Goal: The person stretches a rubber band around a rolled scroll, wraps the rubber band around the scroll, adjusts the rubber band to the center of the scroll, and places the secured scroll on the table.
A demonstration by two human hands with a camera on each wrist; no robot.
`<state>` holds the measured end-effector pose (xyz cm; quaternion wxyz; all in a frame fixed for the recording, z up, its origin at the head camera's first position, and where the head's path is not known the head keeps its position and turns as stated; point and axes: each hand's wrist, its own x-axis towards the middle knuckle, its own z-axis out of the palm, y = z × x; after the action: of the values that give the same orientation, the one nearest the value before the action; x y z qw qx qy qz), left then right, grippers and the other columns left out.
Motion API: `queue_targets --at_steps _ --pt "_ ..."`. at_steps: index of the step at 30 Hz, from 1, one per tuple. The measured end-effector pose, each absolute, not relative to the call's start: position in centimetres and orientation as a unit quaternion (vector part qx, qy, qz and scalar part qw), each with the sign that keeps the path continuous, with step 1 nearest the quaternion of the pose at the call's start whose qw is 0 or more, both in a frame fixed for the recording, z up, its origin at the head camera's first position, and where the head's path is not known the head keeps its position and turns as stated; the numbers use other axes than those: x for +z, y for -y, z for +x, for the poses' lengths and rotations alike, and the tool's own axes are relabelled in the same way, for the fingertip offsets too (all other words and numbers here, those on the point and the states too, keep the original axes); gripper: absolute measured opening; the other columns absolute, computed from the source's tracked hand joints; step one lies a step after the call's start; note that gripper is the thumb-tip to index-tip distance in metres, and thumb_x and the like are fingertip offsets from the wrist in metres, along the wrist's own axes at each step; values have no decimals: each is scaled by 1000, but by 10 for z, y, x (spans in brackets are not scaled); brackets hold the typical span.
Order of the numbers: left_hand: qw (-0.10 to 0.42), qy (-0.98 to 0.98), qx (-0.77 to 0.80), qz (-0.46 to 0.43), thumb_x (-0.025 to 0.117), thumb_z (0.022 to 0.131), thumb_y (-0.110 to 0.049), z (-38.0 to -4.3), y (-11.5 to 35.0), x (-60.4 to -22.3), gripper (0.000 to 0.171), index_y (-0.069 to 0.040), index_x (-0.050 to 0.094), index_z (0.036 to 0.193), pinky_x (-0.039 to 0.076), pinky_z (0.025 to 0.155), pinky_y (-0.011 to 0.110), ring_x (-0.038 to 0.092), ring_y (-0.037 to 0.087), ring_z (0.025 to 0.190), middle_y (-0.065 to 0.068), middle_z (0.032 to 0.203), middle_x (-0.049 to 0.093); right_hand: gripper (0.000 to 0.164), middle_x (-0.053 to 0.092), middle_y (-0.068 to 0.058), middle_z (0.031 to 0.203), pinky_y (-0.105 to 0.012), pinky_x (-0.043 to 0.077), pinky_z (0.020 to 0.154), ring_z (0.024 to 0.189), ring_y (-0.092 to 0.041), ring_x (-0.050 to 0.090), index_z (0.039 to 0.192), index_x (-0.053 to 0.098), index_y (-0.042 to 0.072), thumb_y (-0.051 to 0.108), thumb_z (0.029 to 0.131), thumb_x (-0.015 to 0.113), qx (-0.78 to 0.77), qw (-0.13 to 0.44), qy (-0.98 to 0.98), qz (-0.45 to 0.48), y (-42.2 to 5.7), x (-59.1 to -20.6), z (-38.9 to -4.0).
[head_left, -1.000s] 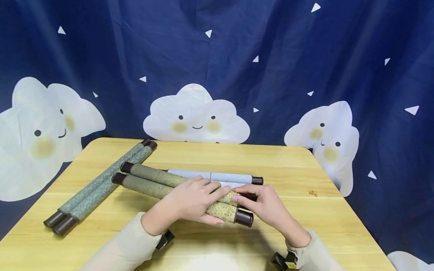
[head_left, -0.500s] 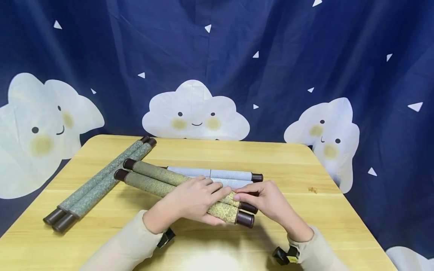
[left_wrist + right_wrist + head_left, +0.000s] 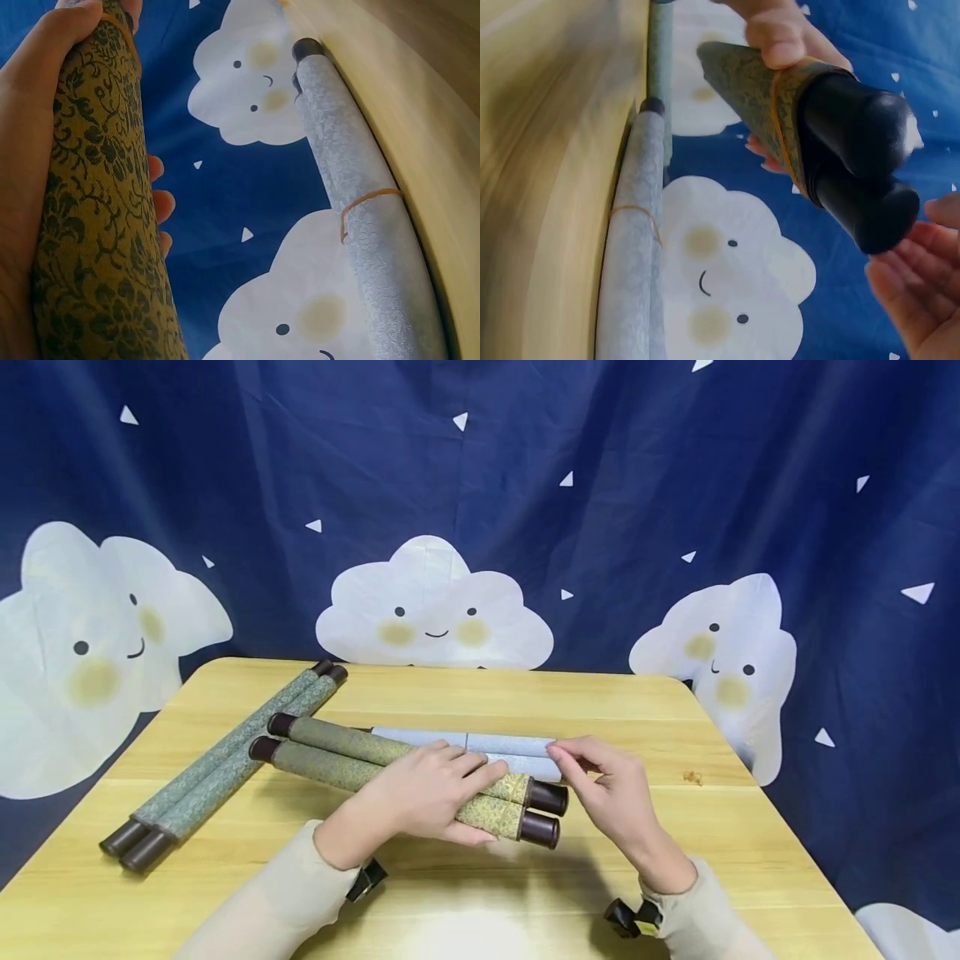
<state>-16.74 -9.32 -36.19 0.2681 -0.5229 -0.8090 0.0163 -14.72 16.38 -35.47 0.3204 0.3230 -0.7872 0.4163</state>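
Here's the left hand, fingers and thumb wrapped round the yellow patterned scroll, which slants across the middle of the frame, held up off the table. The orange band circles its knobbed end, so I'd call this the banding step, all but done.

Right of centre, the right hand sits just beside those knobs, fingers loosely bent, thumb and forefinger tips close; I see nothing between them. The pale blue scroll lies behind, the green scroll at left.

What's called for, I'd say, is a steady left grip while the right checks the band sits snug.
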Motion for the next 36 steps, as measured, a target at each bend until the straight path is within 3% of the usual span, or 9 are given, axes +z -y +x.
queue_targets --at_steps 7,13,16,20,30,33,36 --pt "258 837 1 -483 56 84 -71 -168 94 -366 82 -9 50 138 56 80 41 67 27 91 9 110 66 14 72 -3 92 -22 55 63 72 -8 65 106 73 10 12 93 69 435 227 841 226 -162 -360 -146" --pt "298 838 -30 -457 59 81 -71 -171 90 -373 81 -8 55 132 57 75 42 68 29 85 12 106 68 29 67 -5 109 -38 53 80 91 -17 65 125 58 15 30 100 57 433 139 877 159 -153 -367 -143" --pt "301 844 -37 -442 60 80 -71 -172 88 -375 82 -7 55 132 58 75 43 69 31 83 14 105 69 32 65 -12 108 -39 54 73 83 -21 64 128 54 15 33 102 52 455 90 876 129 -148 -368 -141" --pt "310 847 -35 -430 60 78 -73 -172 84 -378 86 -6 57 132 58 72 41 68 30 77 13 100 68 34 62 -17 104 -33 54 54 60 -22 58 130 53 13 34 103 50 508 40 855 99 -143 -370 -141" --pt "304 866 -19 -396 46 85 -76 -168 73 -386 86 -6 54 135 59 67 39 68 28 72 14 100 69 40 58 -12 82 -42 54 48 55 -31 57 129 52 10 39 101 53 554 21 830 64 -140 -374 -150" --pt "316 864 -21 -392 41 87 -77 -169 70 -389 87 -5 56 133 59 65 38 68 28 70 15 98 69 40 57 -12 74 -44 54 47 51 -34 58 123 56 12 44 99 54 541 37 838 57 -141 -378 -154" --pt "321 862 -19 -392 38 87 -78 -170 68 -392 89 -4 56 132 58 63 36 67 27 69 13 95 68 39 57 -9 66 -40 52 44 47 -30 57 114 61 13 48 97 56 510 70 856 49 -142 -383 -158"
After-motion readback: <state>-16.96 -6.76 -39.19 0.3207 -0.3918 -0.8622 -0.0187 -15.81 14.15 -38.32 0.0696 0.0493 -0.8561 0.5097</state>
